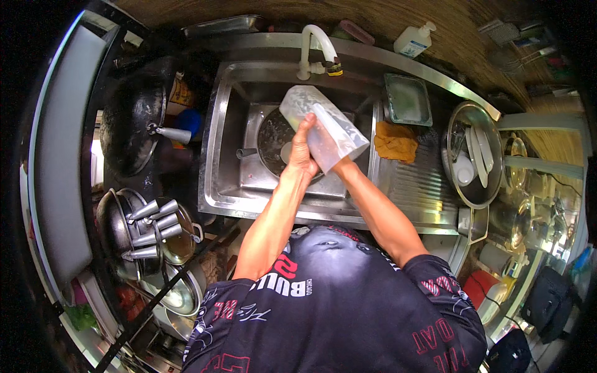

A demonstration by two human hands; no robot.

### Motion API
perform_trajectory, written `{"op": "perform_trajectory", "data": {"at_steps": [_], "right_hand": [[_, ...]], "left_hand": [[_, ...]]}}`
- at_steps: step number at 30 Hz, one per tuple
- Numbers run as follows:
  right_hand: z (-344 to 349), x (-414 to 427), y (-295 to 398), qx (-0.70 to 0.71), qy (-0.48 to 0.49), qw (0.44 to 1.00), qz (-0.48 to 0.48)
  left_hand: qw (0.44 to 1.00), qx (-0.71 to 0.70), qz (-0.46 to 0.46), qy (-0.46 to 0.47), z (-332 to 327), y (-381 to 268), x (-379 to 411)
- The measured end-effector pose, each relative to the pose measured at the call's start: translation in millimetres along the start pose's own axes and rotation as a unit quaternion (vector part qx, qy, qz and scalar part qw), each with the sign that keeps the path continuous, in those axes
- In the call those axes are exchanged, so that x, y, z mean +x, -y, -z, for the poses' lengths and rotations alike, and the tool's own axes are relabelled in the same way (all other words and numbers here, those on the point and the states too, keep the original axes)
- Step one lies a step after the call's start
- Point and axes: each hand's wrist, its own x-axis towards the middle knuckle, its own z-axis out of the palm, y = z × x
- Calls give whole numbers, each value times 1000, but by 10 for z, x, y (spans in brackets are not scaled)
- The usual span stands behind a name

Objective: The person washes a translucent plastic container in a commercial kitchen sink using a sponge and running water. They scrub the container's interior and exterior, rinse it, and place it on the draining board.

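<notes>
My left hand (304, 151) grips a translucent plastic container (322, 126) with its thumb along the near side. The container is tilted over the stainless steel sink (249, 184), its wide end towards me. At that end, only the wrist of my right hand (344, 165) shows. The rest of that hand is inside or behind the container, so its fingers and anything in them are hidden. A faint yellow-green patch shows through the far left of the container wall. Below it in the basin sits a round dark pan (273, 135), with a handle pointing left.
A white curved faucet (322, 42) rises behind the basin. On the right drainboard (410, 186) lie an orange cloth (395, 142), a clear plastic box (408, 100) and a steel bowl (473, 186) of dishes. A soap bottle (413, 41) stands behind. Several pans (154, 228) are stacked left.
</notes>
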Motion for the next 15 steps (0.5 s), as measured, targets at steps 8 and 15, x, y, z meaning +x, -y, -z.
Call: {"op": "perform_trajectory", "data": {"at_steps": [8,15], "right_hand": [[-98,169,370,299,19,944,-140],[5,237,-67,167,1,985,-29]], "left_hand": [[997,-12,-70,13,98,-298,211],[998,0,-54,12,37,-6,123]]}}
